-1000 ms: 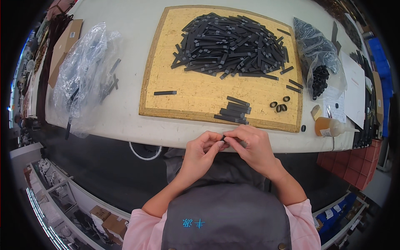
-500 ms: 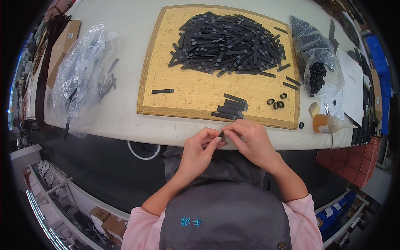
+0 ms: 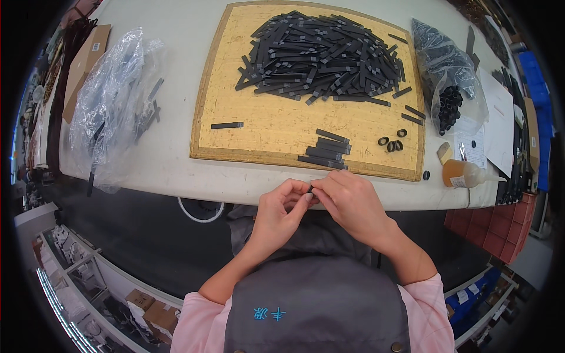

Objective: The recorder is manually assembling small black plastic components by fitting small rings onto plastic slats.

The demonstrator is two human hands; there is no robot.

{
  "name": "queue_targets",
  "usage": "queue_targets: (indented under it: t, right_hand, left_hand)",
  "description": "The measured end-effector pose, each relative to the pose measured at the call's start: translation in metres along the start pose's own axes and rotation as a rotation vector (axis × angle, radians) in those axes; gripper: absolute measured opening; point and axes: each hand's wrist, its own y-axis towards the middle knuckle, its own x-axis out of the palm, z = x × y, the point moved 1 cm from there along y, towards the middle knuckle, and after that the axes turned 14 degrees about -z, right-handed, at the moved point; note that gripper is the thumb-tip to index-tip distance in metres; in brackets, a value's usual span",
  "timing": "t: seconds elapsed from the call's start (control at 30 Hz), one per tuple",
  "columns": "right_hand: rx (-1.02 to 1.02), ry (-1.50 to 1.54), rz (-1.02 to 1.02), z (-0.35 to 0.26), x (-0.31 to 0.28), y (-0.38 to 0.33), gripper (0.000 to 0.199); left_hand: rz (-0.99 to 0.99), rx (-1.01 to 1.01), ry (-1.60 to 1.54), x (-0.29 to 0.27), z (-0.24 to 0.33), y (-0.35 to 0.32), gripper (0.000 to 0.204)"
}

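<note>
At the table's near edge, both hands meet with their fingertips together. My left hand [image 3: 281,210] pinches a small black piece [image 3: 311,189] between thumb and forefinger, mostly covered by the fingers. My right hand [image 3: 352,203] is closed against the same piece, thumb and forefinger pressed on it. Whether it is a ring or a folded strip cannot be made out. Just beyond the hands, several short black strips [image 3: 325,153] lie in a loose stack on a yellow board [image 3: 271,138]. Several black rings [image 3: 384,141] sit to their right.
A large heap of black strips [image 3: 321,59] covers the board's far part. On the right are a bag of black rings [image 3: 450,109], a bottle of amber liquid [image 3: 462,174] and papers [image 3: 497,126]. Clear plastic bags [image 3: 112,112] lie left. A red crate [image 3: 488,232] stands below.
Fingers of my right hand have closed in further over the small black piece, so less of it shows. The view has shifted slightly; the things on the table stay put.
</note>
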Motion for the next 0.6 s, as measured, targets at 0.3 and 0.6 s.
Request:
queue_targets:
  t: [0.3,0.6]
  right_hand:
    - [0.012,0.151,-0.031,0.008,0.001,0.004,0.011]
    - [-0.005,0.025,-0.068,0.002,-0.004,0.004,0.011]
  left_hand:
    - [0.037,-0.005,0.069,0.001,-0.003,0.001,0.009]
    - [0.065,-0.013,0.023,0.003,-0.001,0.001,0.011]
